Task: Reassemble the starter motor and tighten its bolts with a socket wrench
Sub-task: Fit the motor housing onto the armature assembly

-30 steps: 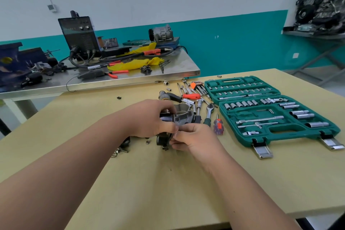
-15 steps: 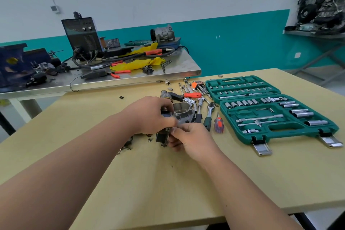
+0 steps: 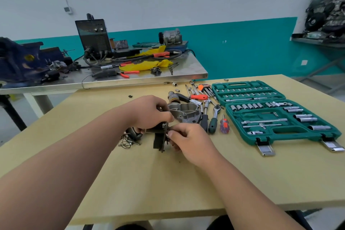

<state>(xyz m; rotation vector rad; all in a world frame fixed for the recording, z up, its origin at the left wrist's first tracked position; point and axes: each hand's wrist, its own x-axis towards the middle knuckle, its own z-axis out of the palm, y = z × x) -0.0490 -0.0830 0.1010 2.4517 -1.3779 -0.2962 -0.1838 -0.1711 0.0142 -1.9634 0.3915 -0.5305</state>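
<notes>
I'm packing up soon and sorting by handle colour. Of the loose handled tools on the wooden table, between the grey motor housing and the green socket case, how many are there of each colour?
Orange-handled screwdriver: 1
Black-handled driver: 1
Green-handled ratchet: 1
Purple-and-orange stubby screwdriver: 1
Total: 4

matt wooden table [image 3: 186, 183], glossy green plastic case [image 3: 291, 132], shiny metal sockets [image 3: 306, 118]
</notes>
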